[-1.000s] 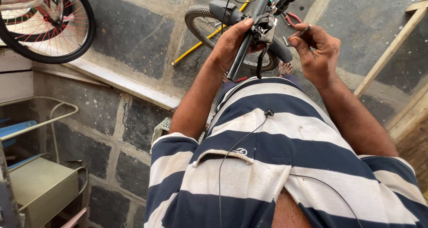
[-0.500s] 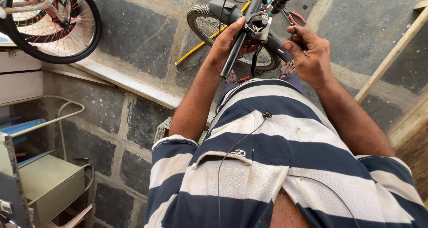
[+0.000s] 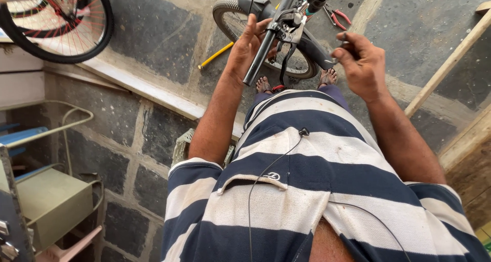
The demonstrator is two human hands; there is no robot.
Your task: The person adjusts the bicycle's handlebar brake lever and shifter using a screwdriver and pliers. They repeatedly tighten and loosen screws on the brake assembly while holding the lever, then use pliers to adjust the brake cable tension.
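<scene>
Handlebar lay at 12 o'clock, over front wheel; rigid metal, likely firm hold at bare tube. Left hand wrapped it; right hand pinched small part, at 1 o'clock.

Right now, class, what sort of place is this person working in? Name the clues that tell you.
Probably an informal bicycle repair spot on a stone-paved yard. The left hand grips a bicycle handlebar, red-handled pliers lie on the paving, and another bicycle wheel stands nearby.

small white logo mark on the striped shirt's pocket edge, no packages, signs or screens
</scene>
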